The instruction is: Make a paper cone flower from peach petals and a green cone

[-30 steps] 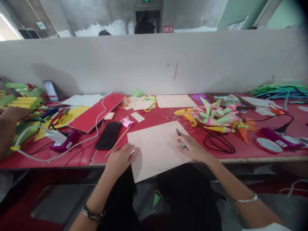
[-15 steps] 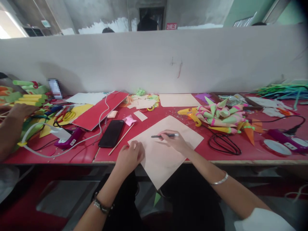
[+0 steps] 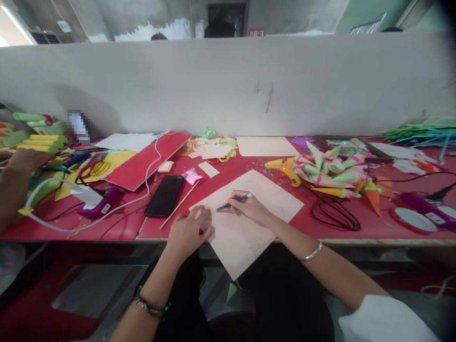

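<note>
A large pale sheet of paper (image 3: 249, 237) lies turned like a diamond on the red table, its near corner hanging over the front edge. My right hand (image 3: 245, 206) is closed round a dark pen (image 3: 224, 207), whose tip points left over the sheet's left half. My left hand (image 3: 192, 228) rests at the sheet's left corner with its fingers curled and somewhat apart, holding nothing. A thin wooden stick (image 3: 178, 207) and a black phone (image 3: 165, 195) lie just left of the sheet.
A yellow glue gun (image 3: 285, 168) and a bundle of paper cones (image 3: 331, 168) lie at the right, near a coiled black cable (image 3: 335, 213). A red board (image 3: 149, 161) and a purple power strip (image 3: 99, 203) are left. Another person's hand (image 3: 26, 161) is far left.
My right hand has moved a little left with the pen, which now slants more, its tip lower. My left hand has hardly moved. The view has shifted slightly.
</note>
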{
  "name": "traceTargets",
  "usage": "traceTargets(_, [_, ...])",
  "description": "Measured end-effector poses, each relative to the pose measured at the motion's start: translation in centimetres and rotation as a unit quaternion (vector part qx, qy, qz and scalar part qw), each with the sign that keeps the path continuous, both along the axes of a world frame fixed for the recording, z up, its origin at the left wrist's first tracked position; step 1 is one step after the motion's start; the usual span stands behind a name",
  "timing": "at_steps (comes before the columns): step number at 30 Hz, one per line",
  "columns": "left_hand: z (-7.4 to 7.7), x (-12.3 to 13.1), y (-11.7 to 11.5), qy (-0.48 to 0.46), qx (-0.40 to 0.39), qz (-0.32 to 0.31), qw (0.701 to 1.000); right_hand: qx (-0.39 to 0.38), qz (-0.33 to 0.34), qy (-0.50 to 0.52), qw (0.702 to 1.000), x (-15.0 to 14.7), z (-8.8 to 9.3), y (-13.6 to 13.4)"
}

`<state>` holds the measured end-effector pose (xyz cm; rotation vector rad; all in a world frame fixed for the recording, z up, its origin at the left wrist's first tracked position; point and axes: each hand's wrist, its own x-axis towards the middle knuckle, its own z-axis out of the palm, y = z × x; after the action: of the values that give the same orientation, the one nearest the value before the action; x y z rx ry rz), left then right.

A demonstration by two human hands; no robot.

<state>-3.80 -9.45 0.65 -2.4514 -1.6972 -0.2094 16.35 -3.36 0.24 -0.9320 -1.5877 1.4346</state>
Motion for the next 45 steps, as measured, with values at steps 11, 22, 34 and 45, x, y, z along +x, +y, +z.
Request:
traceTargets(11, [0.0, -0.1, -0.1, -0.003, 0.002, -0.004, 1.000, 0.029, -0.014, -0.003, 0.999, 0.4, 0.1, -0.1])
traceTargets(22, [0.0, -0.1, -0.1, 0.004, 0.002, -0.001, 1.000, 0.121, -0.176, -0.049, 0.976, 1.1, -1.1, 1.7])
traceTargets(34, [0.0, -0.1, -0.1, -0.001, -0.001, 0.000, 1.000, 0.142, -0.088, -0.084, 0.982, 0.0, 0.1, 0.3])
traceTargets(45, [0.2, 0.1, -0.1, -0.003, -0.012, 0.002, 1.000, 0.154, -0.119, -0.095, 0.976, 1.3, 0.1, -0.2])
